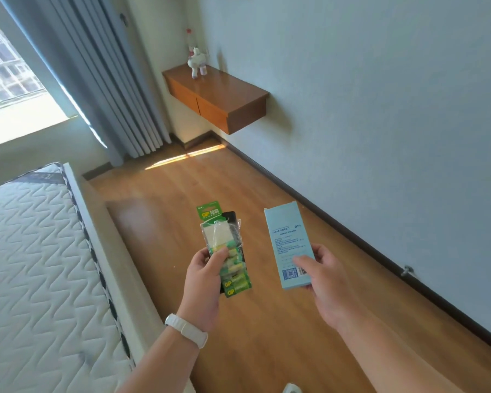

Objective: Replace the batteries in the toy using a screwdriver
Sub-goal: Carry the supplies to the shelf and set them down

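The task is judged barely begun. A battery pack (227, 245) is gripped by curled fingers of the left hand (203, 282); a blue box (288, 239), probably the screwdriver's, is pinched in the right hand (322, 276). The toy (196, 62) is seen on the wall shelf (233, 92), well apart, and must be reached next.

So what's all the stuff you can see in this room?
green-carded battery packs: bundle, count unclear, green and yellow, in left hand
light blue cardboard box: one, pale blue, in right hand
brown wooden wall shelf: one, brown, far corner
small white toy animal: one, white and pink, on that shelf
white quilted mattress: one, white, left side
grey-blue pleated curtain: one, beside the window
wooden plank floor: one, orange-brown, underfoot
white wristband: one, left wrist
left hand: grips the battery packs
right hand: holds the box
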Tool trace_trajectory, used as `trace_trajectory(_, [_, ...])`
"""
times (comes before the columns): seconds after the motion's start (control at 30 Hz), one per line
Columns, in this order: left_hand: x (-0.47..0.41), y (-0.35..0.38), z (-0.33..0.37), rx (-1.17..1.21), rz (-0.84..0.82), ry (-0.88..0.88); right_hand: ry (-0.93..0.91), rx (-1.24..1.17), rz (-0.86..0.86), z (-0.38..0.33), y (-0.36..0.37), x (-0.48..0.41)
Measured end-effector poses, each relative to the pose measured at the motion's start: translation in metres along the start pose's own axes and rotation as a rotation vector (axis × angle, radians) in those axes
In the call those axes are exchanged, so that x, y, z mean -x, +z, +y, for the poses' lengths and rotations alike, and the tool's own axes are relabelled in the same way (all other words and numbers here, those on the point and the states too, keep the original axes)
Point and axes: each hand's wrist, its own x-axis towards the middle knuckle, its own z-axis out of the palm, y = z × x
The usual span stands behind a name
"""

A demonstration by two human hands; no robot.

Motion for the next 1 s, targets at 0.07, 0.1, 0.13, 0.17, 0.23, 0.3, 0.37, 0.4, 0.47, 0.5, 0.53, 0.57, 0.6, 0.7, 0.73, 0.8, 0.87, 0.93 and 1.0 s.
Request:
trace_trajectory(0.07, [-0.004,0.009,0.003,0.003,0.005,0.006,-0.002,-0.007,-0.015,-0.007,-0.003,-0.008])
trace_trajectory(0.1, [-0.007,0.011,0.005,0.006,0.009,0.012,0.0,-0.01,-0.024,-0.01,-0.003,-0.012])
trace_trajectory(0.13, [-0.01,0.013,0.008,0.01,0.014,0.018,0.002,-0.01,-0.034,-0.013,-0.003,-0.016])
trace_trajectory(0.17, [-0.013,0.013,0.01,0.012,0.022,0.025,0.002,-0.007,-0.044,-0.015,-0.001,-0.021])
trace_trajectory(0.23, [-0.021,0.011,0.015,0.021,0.044,0.038,-0.005,0.005,-0.067,-0.021,0.003,-0.031])
trace_trajectory(0.3, [-0.03,0.008,0.021,0.037,0.064,0.048,-0.01,0.013,-0.091,-0.028,0.011,-0.044])
trace_trajectory(0.37, [-0.042,0.002,0.026,0.057,0.077,0.052,-0.019,0.017,-0.11,-0.035,0.02,-0.058])
trace_trajectory(0.4, [-0.049,-0.001,0.028,0.067,0.083,0.054,-0.027,0.018,-0.115,-0.039,0.026,-0.065])
trace_trajectory(0.47, [-0.066,-0.006,0.032,0.086,0.088,0.055,-0.049,0.029,-0.124,-0.045,0.038,-0.08])
trace_trajectory(0.5, [-0.076,-0.008,0.035,0.094,0.086,0.052,-0.059,0.034,-0.128,-0.048,0.045,-0.088])
trace_trajectory(0.53, [-0.087,-0.01,0.038,0.098,0.08,0.05,-0.066,0.036,-0.129,-0.051,0.051,-0.096])
trace_trajectory(0.57, [-0.099,-0.012,0.041,0.1,0.071,0.047,-0.071,0.038,-0.13,-0.054,0.059,-0.105])
trace_trajectory(0.6, [-0.112,-0.013,0.046,0.1,0.062,0.044,-0.074,0.039,-0.128,-0.057,0.067,-0.115])
trace_trajectory(0.7, [-0.157,-0.021,0.068,0.103,0.03,0.046,-0.085,0.041,-0.1,-0.069,0.099,-0.148])
trace_trajectory(0.73, [-0.173,-0.025,0.079,0.104,0.017,0.05,-0.086,0.039,-0.087,-0.074,0.112,-0.16])
trace_trajectory(0.8, [-0.206,-0.035,0.104,0.111,-0.005,0.06,-0.091,0.039,-0.07,-0.084,0.141,-0.183])
trace_trajectory(0.87, [-0.237,-0.048,0.129,0.116,-0.01,0.07,-0.103,0.061,-0.072,-0.094,0.17,-0.206])
trace_trajectory(0.93, [-0.266,-0.061,0.155,0.122,-0.024,0.083,-0.122,0.077,-0.075,-0.103,0.199,-0.229])
trace_trajectory(1.0, [-0.293,-0.074,0.179,0.116,-0.038,0.1,-0.141,0.072,-0.079,-0.111,0.227,-0.251])
